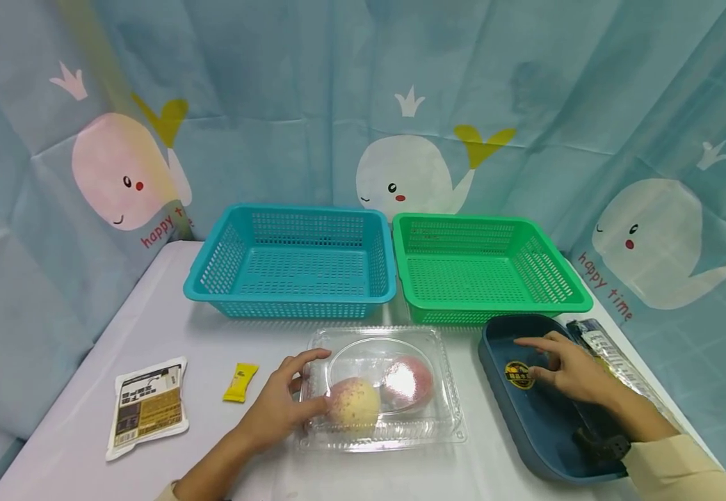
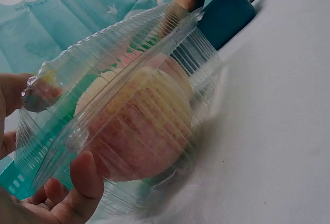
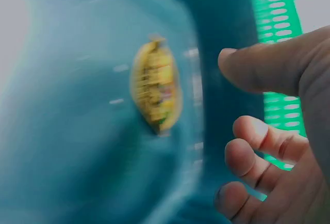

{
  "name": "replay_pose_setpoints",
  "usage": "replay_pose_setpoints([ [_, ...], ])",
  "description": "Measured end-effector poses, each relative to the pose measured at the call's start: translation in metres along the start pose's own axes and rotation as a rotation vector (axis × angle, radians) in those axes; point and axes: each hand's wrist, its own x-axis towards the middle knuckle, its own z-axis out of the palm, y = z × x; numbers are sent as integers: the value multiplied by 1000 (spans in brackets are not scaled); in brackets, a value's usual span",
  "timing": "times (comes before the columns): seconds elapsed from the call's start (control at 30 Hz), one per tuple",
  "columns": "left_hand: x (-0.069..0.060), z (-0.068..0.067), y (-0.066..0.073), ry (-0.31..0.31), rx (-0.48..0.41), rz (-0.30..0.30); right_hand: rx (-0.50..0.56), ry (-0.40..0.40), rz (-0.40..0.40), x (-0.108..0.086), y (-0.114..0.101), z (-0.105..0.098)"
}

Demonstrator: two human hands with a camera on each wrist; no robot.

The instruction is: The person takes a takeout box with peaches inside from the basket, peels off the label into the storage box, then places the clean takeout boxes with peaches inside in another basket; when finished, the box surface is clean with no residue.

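Note:
A clear plastic clamshell box (image 1: 394, 431) holds two peaches, one yellowish with red speckles (image 1: 354, 403) and one pink (image 1: 408, 383). My left hand (image 1: 284, 396) grips the box by its left side, thumb and fingers spread along the edge; the left wrist view shows the thumb (image 2: 86, 177) against the ribbed wall. Over a dark blue plastic tray (image 1: 526, 435), my right hand (image 1: 572, 369) hovers with parted, loosely bent fingers and nothing between them. A yellow and black oval label (image 1: 519, 375) is on the tray, blurred in the right wrist view.
Two baskets, blue (image 1: 300, 309) and green (image 1: 494, 306), stand side by side at the back. A brown-and-white packet (image 1: 149, 407) and a small yellow packet (image 1: 240, 382) lie on the left. A long shiny package (image 1: 607, 351) lies right of the tray.

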Motion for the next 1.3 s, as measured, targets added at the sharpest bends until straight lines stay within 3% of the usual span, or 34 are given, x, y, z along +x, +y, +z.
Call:
replay_pose_setpoints([
  [0.2,0,-1,2,-9,-3,-13,-21,90,-82,7,-16,-23],
  [0.67,1,0,5,-8,-8,-64,-58,176,-133,18,-25,-57],
  [0.97,1,-1,8,-18,-44,-104,-34,278,-82,25,-14,-77],
  [1.3,2,-2,9,-18,-31,-115,18,311,132,30,19,-85],
])
